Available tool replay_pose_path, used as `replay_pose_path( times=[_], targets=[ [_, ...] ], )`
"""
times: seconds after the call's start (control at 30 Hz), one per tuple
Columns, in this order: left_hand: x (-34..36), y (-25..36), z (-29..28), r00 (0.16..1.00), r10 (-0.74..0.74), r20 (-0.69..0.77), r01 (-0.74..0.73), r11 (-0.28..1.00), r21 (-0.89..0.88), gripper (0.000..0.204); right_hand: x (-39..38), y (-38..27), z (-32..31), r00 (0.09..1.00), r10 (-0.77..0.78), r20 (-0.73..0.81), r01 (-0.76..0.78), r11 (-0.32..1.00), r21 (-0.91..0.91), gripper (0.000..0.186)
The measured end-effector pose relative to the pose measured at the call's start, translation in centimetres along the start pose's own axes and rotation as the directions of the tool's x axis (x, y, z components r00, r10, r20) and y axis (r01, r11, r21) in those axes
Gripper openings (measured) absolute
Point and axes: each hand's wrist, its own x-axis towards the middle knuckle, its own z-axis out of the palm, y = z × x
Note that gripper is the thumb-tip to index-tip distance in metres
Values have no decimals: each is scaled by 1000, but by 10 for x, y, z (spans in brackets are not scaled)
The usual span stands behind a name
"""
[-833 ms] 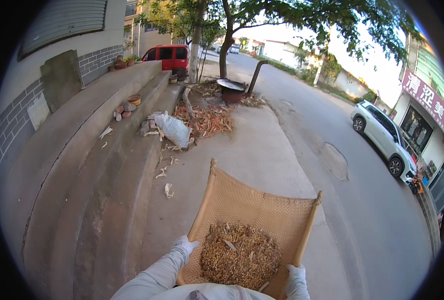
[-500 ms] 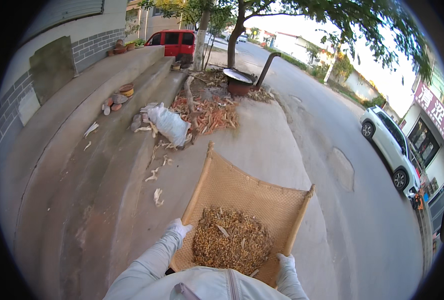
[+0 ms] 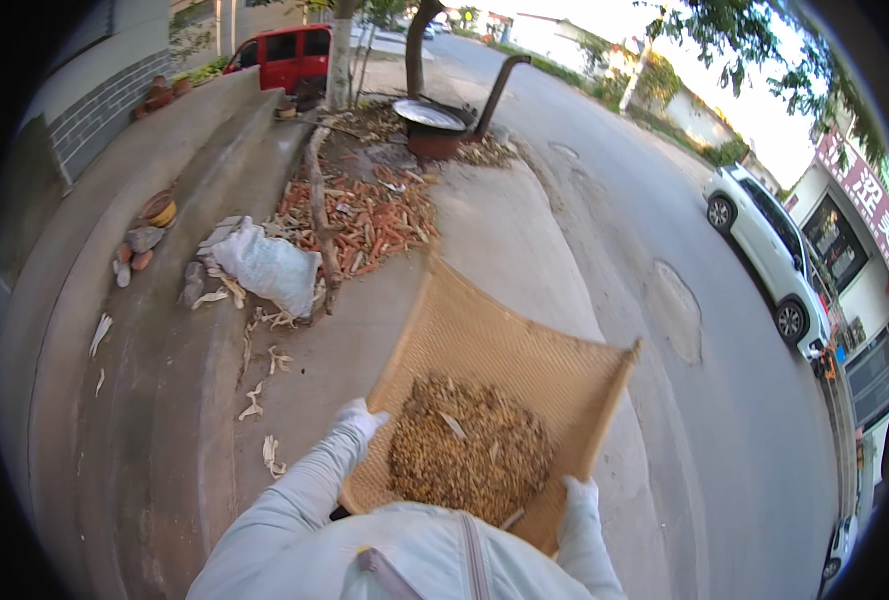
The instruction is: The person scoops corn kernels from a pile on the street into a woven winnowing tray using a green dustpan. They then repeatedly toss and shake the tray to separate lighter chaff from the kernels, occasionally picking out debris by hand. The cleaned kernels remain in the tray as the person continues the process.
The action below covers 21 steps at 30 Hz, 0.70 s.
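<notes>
In front of my body I hold a woven winnowing basket (image 3: 525, 345), tan, with a rolled wooden rim on its sides and its wide lip facing away. A heap of yellow-brown grain (image 3: 475, 450) mixed with bits of chaff and a few pale husk pieces lies toward its near end. My left hand (image 3: 362, 420), in a white glove, is closed round the left rim. On the right rim, near its lower end, my gloved right hand (image 3: 581, 492) is closed too. The fingers of both hands are partly hidden by the rim.
Concrete steps (image 3: 185, 400) run along the left, with scattered husks. A whitish sack (image 3: 270, 268) lies beside a pile of orange corn cobs (image 3: 380, 220). Beyond stands a stove with a wide metal pan (image 3: 431, 115). A white car (image 3: 770, 250) is parked across the road.
My view has swung rightward, so the sack, cobs and stove sit further left. The basket's far edge has risen a little in view; both hands keep their hold.
</notes>
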Motion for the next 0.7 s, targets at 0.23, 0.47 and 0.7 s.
replay_pose_path(
  times=[0.23,0.47,0.7],
  targets=[
    [133,-16,-71,924,-363,-117,338,922,-188,72,124,-185,194,993,-16,120,57,936,-348,39],
    [263,-18,-126,882,-437,-178,408,895,-179,85,248,-250,380,954,93,286,27,921,-389,37],
    [427,13,-214,871,-489,-49,461,849,-259,80,354,-282,524,949,68,309,71,907,-415,40]
  ],
)
